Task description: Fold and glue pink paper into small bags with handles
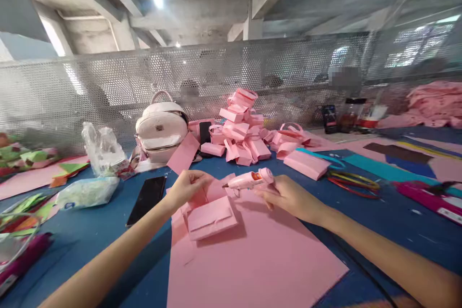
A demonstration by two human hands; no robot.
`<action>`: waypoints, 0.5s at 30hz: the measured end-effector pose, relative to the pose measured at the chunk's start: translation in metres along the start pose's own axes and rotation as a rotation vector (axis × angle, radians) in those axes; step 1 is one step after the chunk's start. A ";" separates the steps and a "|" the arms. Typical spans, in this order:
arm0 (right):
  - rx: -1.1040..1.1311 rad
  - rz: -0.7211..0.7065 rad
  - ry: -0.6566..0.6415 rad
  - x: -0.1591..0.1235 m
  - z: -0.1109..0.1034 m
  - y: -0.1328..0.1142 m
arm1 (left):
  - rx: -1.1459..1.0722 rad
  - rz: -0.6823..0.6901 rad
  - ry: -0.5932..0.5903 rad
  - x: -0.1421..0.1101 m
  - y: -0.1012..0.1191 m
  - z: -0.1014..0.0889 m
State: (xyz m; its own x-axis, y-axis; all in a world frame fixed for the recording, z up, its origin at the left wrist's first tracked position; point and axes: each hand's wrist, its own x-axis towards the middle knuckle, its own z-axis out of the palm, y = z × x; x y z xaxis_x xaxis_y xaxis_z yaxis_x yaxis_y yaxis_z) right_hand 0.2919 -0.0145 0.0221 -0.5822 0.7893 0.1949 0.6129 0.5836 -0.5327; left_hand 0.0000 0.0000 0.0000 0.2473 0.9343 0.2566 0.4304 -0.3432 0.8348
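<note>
In my right hand is a pink hot glue gun, its fingers wrapped round the handle and its nozzle pointing left. My left hand pinches the raised flap of a small pink paper box. The nozzle is close above that flap; whether it touches I cannot tell. The box lies tilted on a large pink sheet that covers the middle of the blue table. A dark cord runs from below my right arm toward the bottom edge.
Behind my hands rises a heap of pink paper boxes, beside a cream backpack. A black phone lies left of the sheet. Coloured loops and turquoise strips lie at right. A perforated metal screen spans the back.
</note>
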 end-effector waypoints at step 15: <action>0.041 0.028 0.040 -0.007 -0.004 -0.006 | -0.036 0.013 0.036 -0.005 0.006 -0.005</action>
State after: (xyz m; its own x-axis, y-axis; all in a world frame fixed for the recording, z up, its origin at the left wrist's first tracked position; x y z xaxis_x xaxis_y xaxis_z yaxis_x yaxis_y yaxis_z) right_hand 0.2946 -0.0228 0.0271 -0.5426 0.8129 0.2117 0.6061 0.5533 -0.5714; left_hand -0.0024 -0.0060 0.0063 0.2212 0.9328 0.2844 0.3958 -0.3524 0.8480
